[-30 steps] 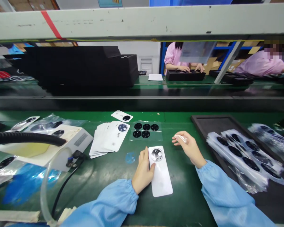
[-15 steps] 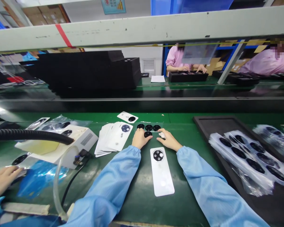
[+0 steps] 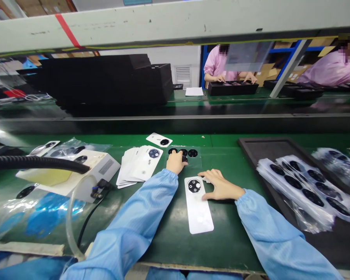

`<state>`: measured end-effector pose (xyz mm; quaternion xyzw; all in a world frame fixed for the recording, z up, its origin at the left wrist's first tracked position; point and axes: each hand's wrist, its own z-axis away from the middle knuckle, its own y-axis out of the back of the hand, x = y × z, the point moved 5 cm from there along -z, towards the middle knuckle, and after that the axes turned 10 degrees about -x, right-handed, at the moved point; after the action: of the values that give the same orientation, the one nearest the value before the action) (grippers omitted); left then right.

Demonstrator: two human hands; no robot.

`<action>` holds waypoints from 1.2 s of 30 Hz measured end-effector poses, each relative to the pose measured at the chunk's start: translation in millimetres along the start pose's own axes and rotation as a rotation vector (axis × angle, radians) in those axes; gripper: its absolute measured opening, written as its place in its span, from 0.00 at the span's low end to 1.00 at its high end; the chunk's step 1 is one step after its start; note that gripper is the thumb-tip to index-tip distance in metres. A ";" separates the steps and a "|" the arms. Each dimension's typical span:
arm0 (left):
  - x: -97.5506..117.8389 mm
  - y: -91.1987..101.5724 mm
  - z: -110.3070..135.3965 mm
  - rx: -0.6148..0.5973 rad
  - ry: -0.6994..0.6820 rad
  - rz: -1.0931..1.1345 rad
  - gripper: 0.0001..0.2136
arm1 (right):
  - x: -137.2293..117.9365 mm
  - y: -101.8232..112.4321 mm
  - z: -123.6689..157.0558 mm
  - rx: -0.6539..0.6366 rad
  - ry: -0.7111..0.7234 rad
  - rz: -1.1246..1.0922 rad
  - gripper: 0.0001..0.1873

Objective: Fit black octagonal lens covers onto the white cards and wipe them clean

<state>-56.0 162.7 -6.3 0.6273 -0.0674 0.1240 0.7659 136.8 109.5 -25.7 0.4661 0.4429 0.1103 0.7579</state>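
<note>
My left hand (image 3: 175, 162) reaches over a small group of black round camera lens covers (image 3: 192, 153) on a clear sheet. Its fingers are apart, and they hide part of the group. My right hand (image 3: 222, 185) is beside the top of a white phone back panel (image 3: 200, 214), thumb near its right edge. A small white crumpled piece (image 3: 205, 179) is tucked under its curled fingers, partly hidden; its kind is unclear. The panel lies flat with a black camera ring (image 3: 194, 186) at its upper end. Left of my left hand sits a fanned stack of similar white panels (image 3: 137, 165).
A single white panel (image 3: 156, 139) lies behind the stack. At left stand a white device (image 3: 105, 171) with a black corrugated hose (image 3: 37, 164) and blue film (image 3: 54, 216). A dark tray (image 3: 252, 155) holds bagged lens covers (image 3: 306, 186). Two people in pink work across the line.
My right hand has moved down and right to the panel, carrying the white piece. My left hand has shifted slightly upward over the lens covers. Another person's hand at far left has left view.
</note>
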 end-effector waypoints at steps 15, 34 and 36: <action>-11.6 4.2 38.8 0.290 -0.238 0.239 0.20 | -15.7 -10.6 11.2 0.080 0.008 0.108 0.47; 1.7 -41.7 96.1 -0.097 -0.710 0.432 0.29 | -14.5 -15.7 18.7 0.083 -0.031 0.112 0.46; 1.3 -42.4 95.4 -0.119 -0.719 0.444 0.29 | -14.7 -15.0 18.5 0.072 -0.039 0.104 0.45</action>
<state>-38.2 61.9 -26.6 0.5556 -0.4705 0.0552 0.6832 138.8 81.5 -26.2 0.5177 0.4069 0.1245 0.7423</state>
